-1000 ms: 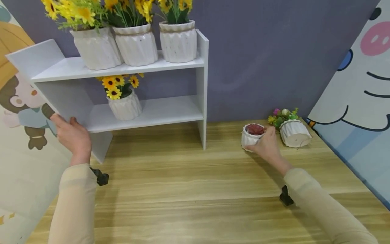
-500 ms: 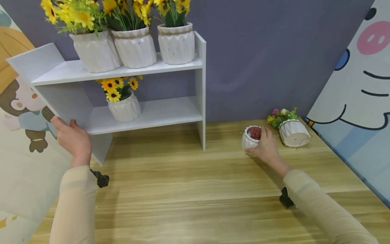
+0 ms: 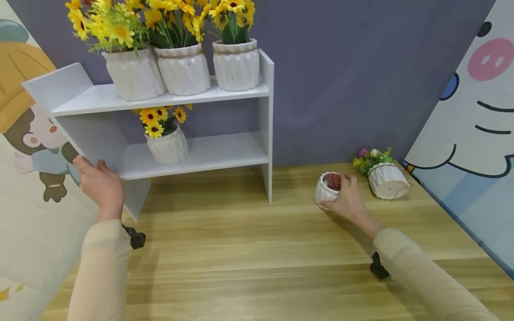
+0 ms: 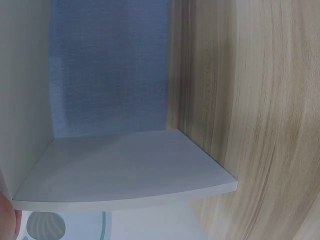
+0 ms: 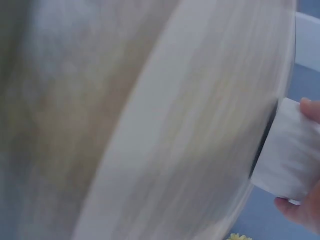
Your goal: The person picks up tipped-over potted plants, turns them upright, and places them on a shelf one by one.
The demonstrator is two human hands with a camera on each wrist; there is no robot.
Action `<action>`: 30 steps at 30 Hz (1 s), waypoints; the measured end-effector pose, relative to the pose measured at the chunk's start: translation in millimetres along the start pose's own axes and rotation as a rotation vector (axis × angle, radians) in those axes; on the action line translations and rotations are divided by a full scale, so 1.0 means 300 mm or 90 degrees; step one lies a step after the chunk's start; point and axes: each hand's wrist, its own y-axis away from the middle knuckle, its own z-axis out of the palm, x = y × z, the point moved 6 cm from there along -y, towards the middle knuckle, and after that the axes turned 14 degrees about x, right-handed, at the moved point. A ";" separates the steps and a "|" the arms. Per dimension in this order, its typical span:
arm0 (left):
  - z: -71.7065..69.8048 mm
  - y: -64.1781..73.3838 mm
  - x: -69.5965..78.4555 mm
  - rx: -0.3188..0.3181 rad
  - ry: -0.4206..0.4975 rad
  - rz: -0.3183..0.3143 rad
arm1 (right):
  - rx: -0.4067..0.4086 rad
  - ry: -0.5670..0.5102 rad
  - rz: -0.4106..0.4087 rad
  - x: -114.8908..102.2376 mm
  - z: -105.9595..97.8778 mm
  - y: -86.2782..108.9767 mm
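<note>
At the left in the head view, my left hand [image 3: 103, 187] holds the left side panel of a white two-tier shelf [image 3: 201, 165], thumb and fingers at its front edge. The left wrist view catches only a bit of this hand's finger [image 4: 7, 220] beside the panel. My right hand [image 3: 349, 200] grips a small white ribbed pot [image 3: 323, 194] with a dark red filling [image 3: 332, 181], low over the table and slightly tilted. The right wrist view has the pot's white side between thumb and fingers. Right of it, another white pot [image 3: 388, 183] lies on its side, with colourful flowers.
Three white pots [image 3: 184, 71] with yellow flowers stand on the shelf's upper board. One smaller pot [image 3: 168, 147] with sunflowers stands on the lower board. Behind is a grey-purple wall [image 3: 341, 89]. The wood-grain table [image 3: 249, 249] stretches across the front, between cartoon-printed side walls.
The small pot in my right hand has shifted slightly left and tipped a little. My left hand stays at the shelf. The head view has moved slightly.
</note>
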 end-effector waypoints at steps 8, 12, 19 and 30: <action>0.010 -0.004 -0.001 0.002 0.003 -0.002 | 0.012 -0.018 -0.024 -0.075 -0.025 0.022; 0.012 -0.003 -0.004 0.001 -0.003 -0.002 | -0.003 -0.039 -0.010 -0.115 -0.024 0.057; 0.002 0.004 -0.006 0.010 -0.010 0.014 | -0.058 -0.080 -0.007 -0.221 -0.010 0.119; 0.007 0.000 -0.008 0.005 -0.004 0.013 | -0.058 -0.151 -0.191 -0.467 -0.012 0.149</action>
